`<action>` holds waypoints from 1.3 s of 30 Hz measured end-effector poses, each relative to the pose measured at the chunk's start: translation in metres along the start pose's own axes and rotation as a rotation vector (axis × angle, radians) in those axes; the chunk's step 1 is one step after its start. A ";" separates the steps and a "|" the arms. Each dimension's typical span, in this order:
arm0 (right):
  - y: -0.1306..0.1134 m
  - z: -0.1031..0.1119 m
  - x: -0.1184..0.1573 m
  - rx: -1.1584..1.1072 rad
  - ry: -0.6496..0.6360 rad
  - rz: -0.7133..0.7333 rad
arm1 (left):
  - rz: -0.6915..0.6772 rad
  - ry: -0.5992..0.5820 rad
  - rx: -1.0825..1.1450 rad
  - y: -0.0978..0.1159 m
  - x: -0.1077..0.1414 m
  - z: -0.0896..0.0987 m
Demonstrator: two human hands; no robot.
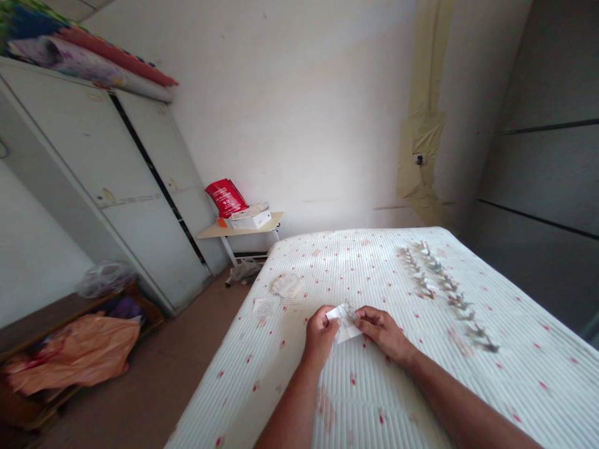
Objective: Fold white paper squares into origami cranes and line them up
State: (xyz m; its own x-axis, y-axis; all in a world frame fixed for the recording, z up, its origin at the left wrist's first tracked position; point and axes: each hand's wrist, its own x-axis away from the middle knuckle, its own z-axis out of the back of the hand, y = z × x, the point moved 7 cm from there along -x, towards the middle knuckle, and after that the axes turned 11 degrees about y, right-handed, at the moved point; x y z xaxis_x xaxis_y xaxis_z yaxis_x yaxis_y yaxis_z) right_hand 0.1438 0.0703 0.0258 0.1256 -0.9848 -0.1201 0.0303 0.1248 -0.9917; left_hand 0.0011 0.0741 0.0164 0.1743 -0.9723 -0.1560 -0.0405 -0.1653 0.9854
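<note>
Between my two hands is a small piece of white paper (345, 330), held just above the bed. My left hand (321, 333) pinches its left edge between thumb and fingers. At the upper right corner of the paper, the fingers of my right hand (381, 330) are closed on it, near a greyish patch that I cannot make out. Several sheets of printed paper (264, 307) lie on the bed to the left, beyond my left hand. To the right, two rows of small folded-looking pieces (461, 302) run along the cover; their kind is too small to tell.
The bed (299, 399) has a ribbed white cover with red spots. Beyond it stands a small table (210, 232) with a red bag (226, 198) and a white box (253, 218). A grey cabinet (140, 181) rises at left, near an orange-brown bag (84, 349). Dark panels (552, 168) stand at right.
</note>
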 end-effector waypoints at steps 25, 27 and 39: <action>0.000 0.006 -0.001 -0.094 0.038 0.048 | 0.042 -0.022 0.037 -0.001 0.002 0.001; -0.001 0.007 -0.002 -0.107 0.051 0.041 | 0.048 -0.002 0.041 -0.002 0.001 0.002; 0.000 -0.006 -0.001 -0.194 -0.079 0.011 | 0.088 -0.016 0.064 0.000 0.003 -0.003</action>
State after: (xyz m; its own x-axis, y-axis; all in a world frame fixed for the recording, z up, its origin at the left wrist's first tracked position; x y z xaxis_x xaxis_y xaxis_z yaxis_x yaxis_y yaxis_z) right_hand 0.1376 0.0705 0.0251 0.2022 -0.9701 -0.1342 -0.1621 0.1019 -0.9815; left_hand 0.0047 0.0715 0.0156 0.1513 -0.9860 -0.0708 -0.1181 -0.0891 0.9890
